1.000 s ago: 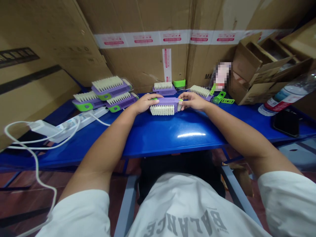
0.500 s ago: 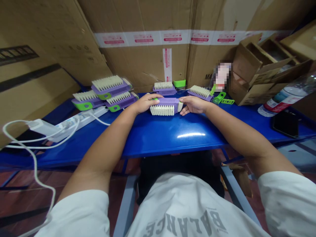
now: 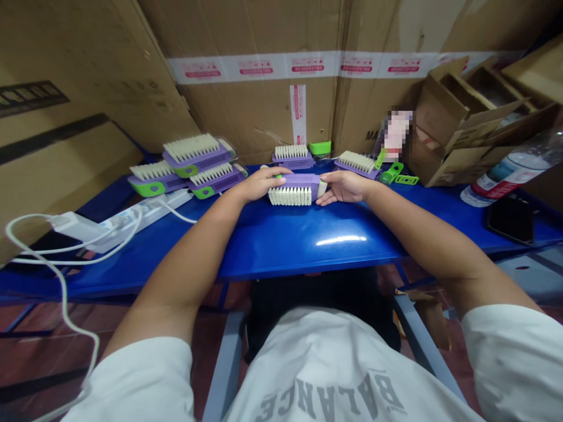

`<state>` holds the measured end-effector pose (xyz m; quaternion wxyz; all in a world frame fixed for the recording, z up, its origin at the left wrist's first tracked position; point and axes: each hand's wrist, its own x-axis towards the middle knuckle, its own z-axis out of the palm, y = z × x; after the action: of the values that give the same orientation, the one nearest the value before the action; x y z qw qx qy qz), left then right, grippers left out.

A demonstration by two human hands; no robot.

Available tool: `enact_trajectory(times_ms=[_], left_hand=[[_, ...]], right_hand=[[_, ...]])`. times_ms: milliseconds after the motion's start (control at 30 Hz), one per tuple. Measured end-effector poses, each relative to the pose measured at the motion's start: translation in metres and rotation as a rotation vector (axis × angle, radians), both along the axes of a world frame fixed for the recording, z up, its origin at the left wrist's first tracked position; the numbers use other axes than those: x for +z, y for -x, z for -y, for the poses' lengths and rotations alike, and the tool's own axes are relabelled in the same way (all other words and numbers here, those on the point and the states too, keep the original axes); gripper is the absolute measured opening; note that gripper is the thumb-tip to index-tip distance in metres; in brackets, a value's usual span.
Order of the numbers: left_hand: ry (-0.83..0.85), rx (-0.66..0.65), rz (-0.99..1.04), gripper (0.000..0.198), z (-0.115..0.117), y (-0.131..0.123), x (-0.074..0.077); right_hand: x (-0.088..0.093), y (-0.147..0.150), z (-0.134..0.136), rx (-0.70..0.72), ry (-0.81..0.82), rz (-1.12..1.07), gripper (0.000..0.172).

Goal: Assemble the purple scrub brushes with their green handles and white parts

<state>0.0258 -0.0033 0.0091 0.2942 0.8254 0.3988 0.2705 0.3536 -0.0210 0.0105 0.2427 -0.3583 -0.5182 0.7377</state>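
One purple brush (image 3: pixel 295 181) we are holding: left fingers (image 3: pixel 276 182) pinching its nine-o'clock end, right fingers (image 3: pixel 328 200), half-spread, touching three o'clock.

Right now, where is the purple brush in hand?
In the head view, the purple brush is near centre, between the left hand and right hand, over the blue table.

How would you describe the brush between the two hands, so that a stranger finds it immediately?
Start at the blue table before the tall cardboard. Near its middle, the purple brush is between the left hand and the right hand. Its bristles face the white shirt, while those of the neighbouring brushes stand upward.
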Motion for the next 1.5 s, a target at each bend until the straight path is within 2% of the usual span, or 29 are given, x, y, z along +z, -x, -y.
enact_trajectory(times_ms=[867, 1500], left_hand=[[-0.072, 0.032, -0.113, 0.087, 0.0016, 0.0007, -0.0002], [-0.045, 0.036, -0.11, 0.085, 0.0015, -0.0003, -0.0007]], right_hand=[[0.0024, 0.0024, 0.0011, 0.004, -0.005, 0.008, 0.033], [0.0007, 0.0011, -0.0001, -0.012, -0.028, 0.03, 0.035]])
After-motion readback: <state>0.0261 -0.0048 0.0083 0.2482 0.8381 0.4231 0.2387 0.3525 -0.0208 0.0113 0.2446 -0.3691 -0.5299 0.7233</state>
